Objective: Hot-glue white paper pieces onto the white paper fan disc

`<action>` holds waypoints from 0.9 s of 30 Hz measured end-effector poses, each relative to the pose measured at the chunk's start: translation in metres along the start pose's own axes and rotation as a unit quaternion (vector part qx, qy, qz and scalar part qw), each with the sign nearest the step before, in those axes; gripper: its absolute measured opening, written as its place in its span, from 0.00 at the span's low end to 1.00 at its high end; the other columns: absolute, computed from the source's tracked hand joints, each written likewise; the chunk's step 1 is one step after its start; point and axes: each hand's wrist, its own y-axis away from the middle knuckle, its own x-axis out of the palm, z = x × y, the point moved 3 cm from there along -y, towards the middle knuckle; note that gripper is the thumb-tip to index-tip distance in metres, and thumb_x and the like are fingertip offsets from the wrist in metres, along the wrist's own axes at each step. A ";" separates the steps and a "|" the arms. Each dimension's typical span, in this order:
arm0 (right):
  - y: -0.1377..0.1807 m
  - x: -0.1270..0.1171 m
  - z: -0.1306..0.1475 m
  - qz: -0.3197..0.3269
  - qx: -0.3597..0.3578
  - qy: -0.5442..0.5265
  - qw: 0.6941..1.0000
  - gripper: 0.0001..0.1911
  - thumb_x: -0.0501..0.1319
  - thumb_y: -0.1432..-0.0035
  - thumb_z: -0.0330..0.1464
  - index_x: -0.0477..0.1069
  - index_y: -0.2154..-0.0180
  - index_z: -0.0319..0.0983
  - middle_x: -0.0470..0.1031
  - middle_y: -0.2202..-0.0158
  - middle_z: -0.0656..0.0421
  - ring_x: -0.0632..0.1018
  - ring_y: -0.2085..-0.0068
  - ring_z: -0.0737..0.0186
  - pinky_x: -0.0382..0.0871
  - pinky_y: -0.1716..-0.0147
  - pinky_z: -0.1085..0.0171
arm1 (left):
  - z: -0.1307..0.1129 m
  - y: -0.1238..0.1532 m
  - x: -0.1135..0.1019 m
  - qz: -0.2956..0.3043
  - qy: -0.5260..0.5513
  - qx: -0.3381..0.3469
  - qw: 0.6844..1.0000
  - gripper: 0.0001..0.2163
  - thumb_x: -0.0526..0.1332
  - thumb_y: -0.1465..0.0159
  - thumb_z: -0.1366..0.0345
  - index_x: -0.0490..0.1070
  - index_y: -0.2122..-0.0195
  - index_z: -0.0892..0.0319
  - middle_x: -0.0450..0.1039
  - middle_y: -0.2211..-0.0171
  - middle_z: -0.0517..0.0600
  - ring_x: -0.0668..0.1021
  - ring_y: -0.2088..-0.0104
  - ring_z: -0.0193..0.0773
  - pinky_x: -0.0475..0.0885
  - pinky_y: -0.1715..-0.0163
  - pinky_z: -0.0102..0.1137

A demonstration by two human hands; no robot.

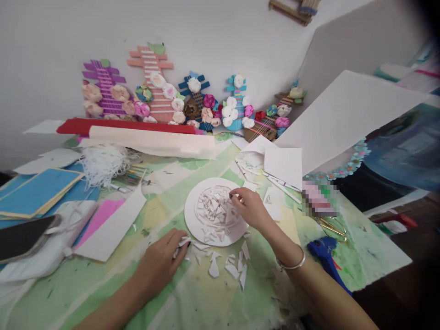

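A round white disc lies on the table, with a heap of torn or cut white scraps inside a raised ring. My left hand rests at the disc's near left, fingers curled and closed on several small white scraps. Over the disc's right side is my right hand, its fingertips pinched together at the edge of the heap. Whatever lies between those fingertips is too small to make out. More loose white pieces are scattered in front of the disc.
A blue glue gun and gold-handled scissors lie to the right. At left are a phone, blue sheets and tangled white string. Decorated stick crafts lean on the wall behind rolled paper.
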 end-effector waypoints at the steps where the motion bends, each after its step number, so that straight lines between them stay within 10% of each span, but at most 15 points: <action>1: 0.001 -0.002 -0.002 0.002 0.001 -0.015 1.000 0.13 0.51 0.44 0.29 0.73 0.63 0.39 0.76 0.64 0.55 0.75 0.66 0.62 0.65 0.64 0.63 | 0.001 0.000 0.000 -0.001 0.007 -0.007 1.000 0.08 0.49 0.35 0.62 0.65 0.61 0.56 0.73 0.66 0.49 0.77 0.67 0.37 0.71 0.68 0.29; 16: 0.002 0.010 -0.030 -0.058 0.051 -0.400 0.913 0.09 0.55 0.52 0.27 0.73 0.68 0.37 0.77 0.60 0.55 0.75 0.54 0.57 0.75 0.60 0.56 | 0.011 -0.013 -0.011 -0.046 0.071 -0.056 0.995 0.11 0.52 0.38 0.58 0.69 0.64 0.57 0.76 0.71 0.46 0.77 0.73 0.35 0.69 0.73 0.25; 22: -0.004 0.000 -0.033 -0.086 0.047 -0.381 0.920 0.13 0.52 0.53 0.25 0.72 0.67 0.37 0.76 0.61 0.55 0.76 0.57 0.59 0.74 0.61 0.57 | 0.011 -0.018 -0.020 -0.024 0.085 -0.097 0.991 0.12 0.51 0.38 0.57 0.70 0.64 0.58 0.74 0.76 0.45 0.74 0.77 0.34 0.66 0.76 0.25; 27: 0.019 -0.009 -0.040 -0.128 0.016 -0.161 0.978 0.09 0.57 0.53 0.25 0.74 0.70 0.38 0.75 0.69 0.56 0.73 0.67 0.60 0.67 0.59 0.55 | 0.004 -0.038 -0.031 -0.022 0.082 -0.084 0.993 0.13 0.49 0.37 0.57 0.69 0.66 0.58 0.74 0.75 0.45 0.74 0.75 0.34 0.65 0.74 0.25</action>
